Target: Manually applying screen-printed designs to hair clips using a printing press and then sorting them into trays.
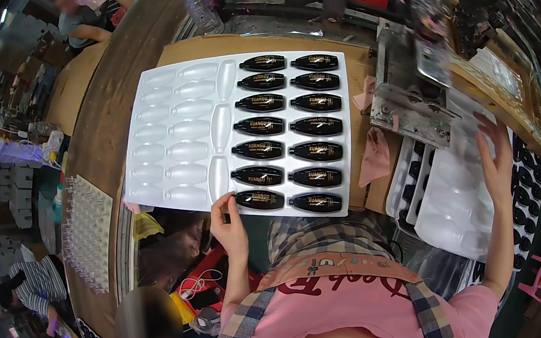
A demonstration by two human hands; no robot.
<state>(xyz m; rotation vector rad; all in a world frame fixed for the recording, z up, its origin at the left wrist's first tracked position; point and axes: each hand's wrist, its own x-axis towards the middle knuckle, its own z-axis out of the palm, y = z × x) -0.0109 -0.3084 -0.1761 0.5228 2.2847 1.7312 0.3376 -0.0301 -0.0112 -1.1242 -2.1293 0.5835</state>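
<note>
A white moulded tray (176, 190) lies in front of me. Two columns of glossy black bottle-shaped pieces with gold print fill its right part; the moulded hollows on its left hold nothing. My left hand (229, 227) is at the tray's near edge, its bent fingers closed on the left end of the nearest black bottle-shaped piece (260, 200) in the left column. My right hand (497, 156) is raised at the right, fingers apart and holding nothing I can see. It is beside the machine, over white plastic trays (455, 211).
A metal printing fixture (409, 89) and a framed screen (506, 85) stand at the right. More black pieces (528, 186) lie beyond my right arm. A clear jar with a red lid (199, 5) stands at the back. Clear small parts (89, 231) cover the table's left. Other people work farther left.
</note>
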